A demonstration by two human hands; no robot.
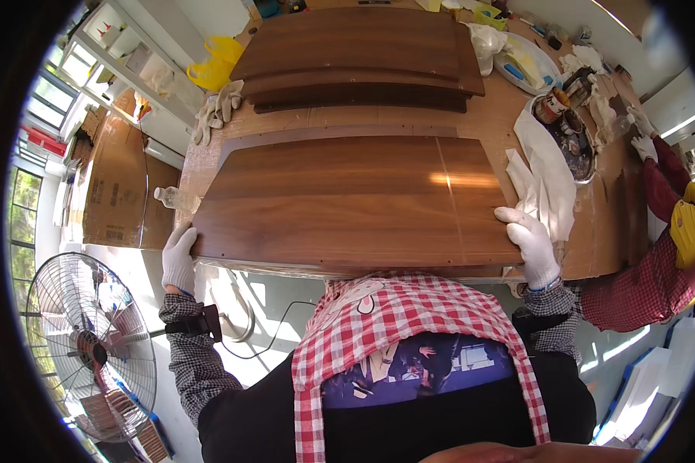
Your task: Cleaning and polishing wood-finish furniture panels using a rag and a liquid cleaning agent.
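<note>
Two gloved hands on one dark brown rectangular wooden panel (355, 201).
I see my left hand (179, 258) grasping its near-left corner, my right hand (531, 245) clasping its near-right edge.

I see daylight pouring through windows (35, 116) on the left onto a pale floor (239, 309), 1 standing fan (89, 355) below them and white shelving (123, 46) beyond the workbench (610, 208)

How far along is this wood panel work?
Looks done: a stack of dark panels lies at the table's far end. In hand: the left hand and right hand, both gloved, grip the ends of one panel. I can't tell what's left.
</note>
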